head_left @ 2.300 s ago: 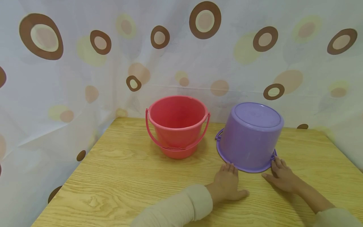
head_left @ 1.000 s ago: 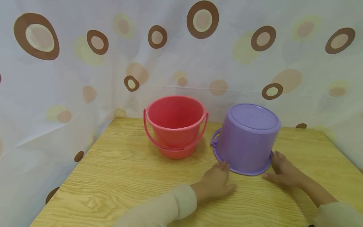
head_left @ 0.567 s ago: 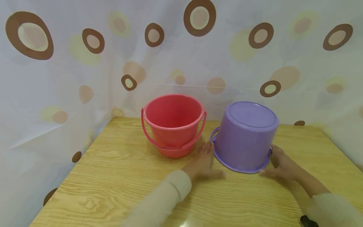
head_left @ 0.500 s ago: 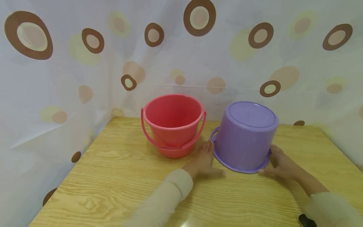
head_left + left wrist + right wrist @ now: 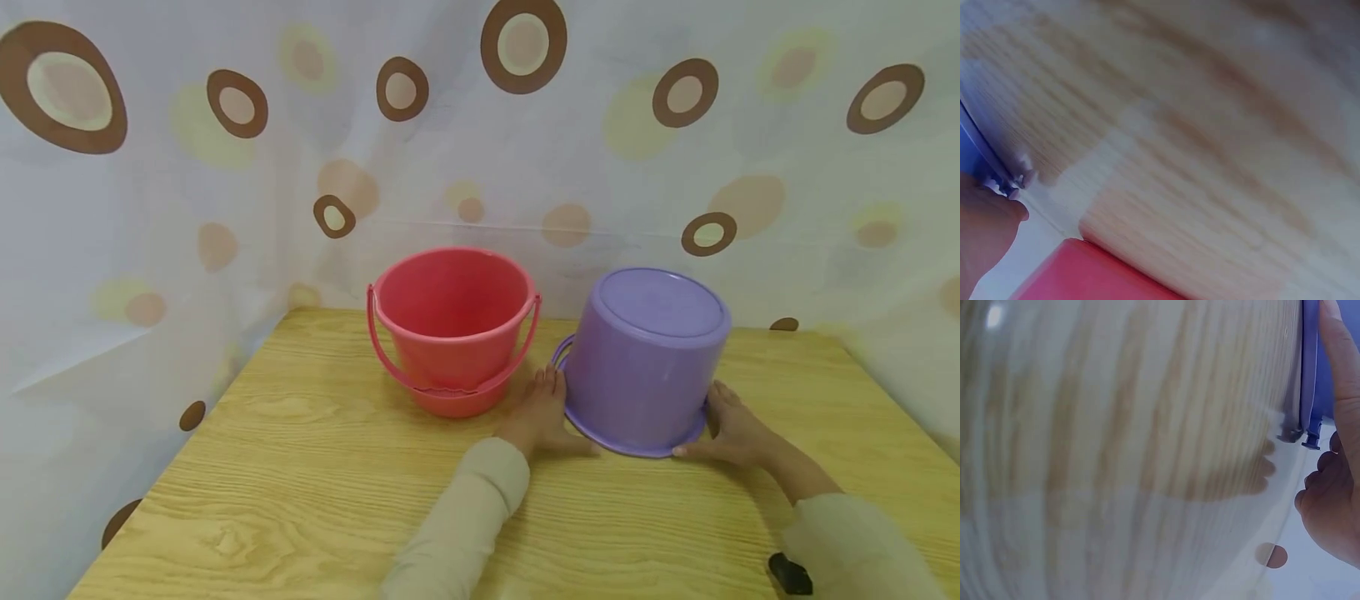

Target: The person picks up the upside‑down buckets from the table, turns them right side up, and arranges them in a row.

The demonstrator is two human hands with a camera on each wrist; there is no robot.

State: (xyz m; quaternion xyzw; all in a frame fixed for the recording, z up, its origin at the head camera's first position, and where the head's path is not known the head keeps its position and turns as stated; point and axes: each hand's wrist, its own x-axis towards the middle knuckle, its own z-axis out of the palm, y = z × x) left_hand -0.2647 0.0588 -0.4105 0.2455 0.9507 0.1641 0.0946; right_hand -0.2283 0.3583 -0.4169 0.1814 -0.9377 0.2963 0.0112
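Observation:
A purple bucket (image 5: pixel 645 367) stands upside down on the wooden table, its base facing up and its rim down. At the bucket's left side is my left hand (image 5: pixel 542 417), fingers extended beside the rim near the handle and thumb spread toward the front. My right hand (image 5: pixel 738 433) is at the opposite side, thumb at the front of the rim and fingers along the right. In the right wrist view that thumb lies by the purple rim (image 5: pixel 1310 362). Just left of my left hand, a red bucket (image 5: pixel 456 367) stands upright, its handle hanging down in front.
The wooden table (image 5: pixel 300 467) reaches back to a white curtain (image 5: pixel 450 167) with brown and yellow circles. A small black object (image 5: pixel 790 575) shows at my right sleeve (image 5: pixel 855 542).
My left hand has moved from the front of the purple bucket to its left side, between the two buckets. My right hand stays at the right side. The purple bucket has shifted slightly.

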